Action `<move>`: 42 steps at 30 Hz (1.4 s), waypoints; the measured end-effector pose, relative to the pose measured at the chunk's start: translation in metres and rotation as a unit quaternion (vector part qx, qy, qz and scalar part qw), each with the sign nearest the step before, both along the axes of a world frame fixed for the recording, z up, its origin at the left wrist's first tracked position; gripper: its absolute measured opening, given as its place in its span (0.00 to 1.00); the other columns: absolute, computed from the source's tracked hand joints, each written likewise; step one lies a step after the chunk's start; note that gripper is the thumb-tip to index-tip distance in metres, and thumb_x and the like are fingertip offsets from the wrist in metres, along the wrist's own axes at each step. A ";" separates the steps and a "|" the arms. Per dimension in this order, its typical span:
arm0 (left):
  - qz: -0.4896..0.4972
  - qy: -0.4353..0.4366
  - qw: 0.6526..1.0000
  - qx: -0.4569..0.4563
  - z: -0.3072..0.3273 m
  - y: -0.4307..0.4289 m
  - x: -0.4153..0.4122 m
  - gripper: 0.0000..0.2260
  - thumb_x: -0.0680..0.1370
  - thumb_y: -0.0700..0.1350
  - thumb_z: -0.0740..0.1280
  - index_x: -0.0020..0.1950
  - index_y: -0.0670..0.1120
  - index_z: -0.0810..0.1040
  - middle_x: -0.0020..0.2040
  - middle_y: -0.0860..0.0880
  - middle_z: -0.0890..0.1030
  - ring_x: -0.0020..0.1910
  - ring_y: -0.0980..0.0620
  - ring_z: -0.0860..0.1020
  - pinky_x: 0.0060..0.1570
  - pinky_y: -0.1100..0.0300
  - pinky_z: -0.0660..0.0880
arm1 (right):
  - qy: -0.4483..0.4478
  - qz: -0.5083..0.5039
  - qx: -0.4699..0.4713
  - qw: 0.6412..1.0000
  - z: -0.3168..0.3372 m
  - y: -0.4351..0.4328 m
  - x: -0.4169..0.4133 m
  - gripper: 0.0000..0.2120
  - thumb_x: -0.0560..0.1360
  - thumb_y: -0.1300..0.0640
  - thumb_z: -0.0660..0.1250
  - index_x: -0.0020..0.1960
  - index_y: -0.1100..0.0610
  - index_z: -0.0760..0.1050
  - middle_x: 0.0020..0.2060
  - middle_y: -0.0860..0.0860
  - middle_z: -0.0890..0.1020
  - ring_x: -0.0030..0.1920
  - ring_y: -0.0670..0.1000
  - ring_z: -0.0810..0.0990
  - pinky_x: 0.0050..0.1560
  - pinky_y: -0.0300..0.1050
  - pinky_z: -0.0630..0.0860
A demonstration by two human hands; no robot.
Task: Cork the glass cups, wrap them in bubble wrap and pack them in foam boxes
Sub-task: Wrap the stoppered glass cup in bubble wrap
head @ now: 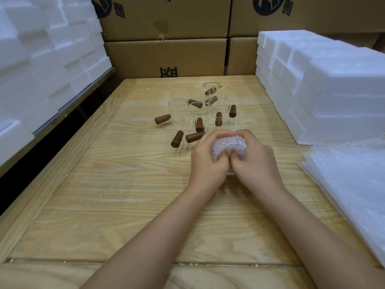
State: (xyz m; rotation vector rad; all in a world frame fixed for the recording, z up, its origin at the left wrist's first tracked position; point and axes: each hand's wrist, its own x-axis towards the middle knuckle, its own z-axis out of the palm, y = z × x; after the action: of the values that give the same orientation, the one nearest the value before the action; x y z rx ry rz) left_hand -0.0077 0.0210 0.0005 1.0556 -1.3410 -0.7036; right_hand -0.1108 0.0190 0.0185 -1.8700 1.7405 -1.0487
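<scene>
At centre of the counter (125, 184), both hands grip one small bundle (226, 145) of bubble wrap, held just above the wood.

Left hand (208, 163): fingers curled round the bundle's left side, thumb pressed into its near face.

Right hand (257, 163): fingers curled over the top and right side, thumb pushed into the wrap beside the left thumb. The wrap is too cloudy to show what it encloses. A clear edge shows just below the thumbs.

Just beyond the hands stands a cluster of clear glass cups (179, 106), upright, open-mouthed and close together. Brown corks (177, 139) are scattered through and around the cluster. Several lie on the counter at its near and left edges, others sit inside cups or lean on their rims.

Right of the cups, a stack of white foam boxes (333, 97) occupies the far right of the counter. Nearer on the right, flat bubble-wrap sheets (350, 184) lie in a pile, reaching the counter's right edge.

Left of the counter, apart from it, a second foam stack (41, 59) rises on a separate surface.

Behind the counter's far edge, brown cartons (166, 57) with dark printing are stacked as a wall.
</scene>
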 end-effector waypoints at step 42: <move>-0.033 0.051 0.998 0.012 0.017 -0.008 0.048 0.25 0.65 0.57 0.72 0.61 0.56 0.76 0.60 0.49 0.79 0.57 0.51 0.80 0.51 0.55 0.79 | -0.481 0.169 0.047 0.859 0.004 -0.011 -0.024 0.19 0.69 0.46 0.69 0.55 0.54 0.76 0.50 0.54 0.81 0.40 0.54 0.83 0.37 0.45 0.80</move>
State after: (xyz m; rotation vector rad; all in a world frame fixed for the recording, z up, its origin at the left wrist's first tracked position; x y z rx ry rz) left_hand 0.0407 0.0134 0.0170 0.9850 -1.2859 -0.8153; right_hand -0.1350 0.0081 0.0226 -1.1514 0.8179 -1.3690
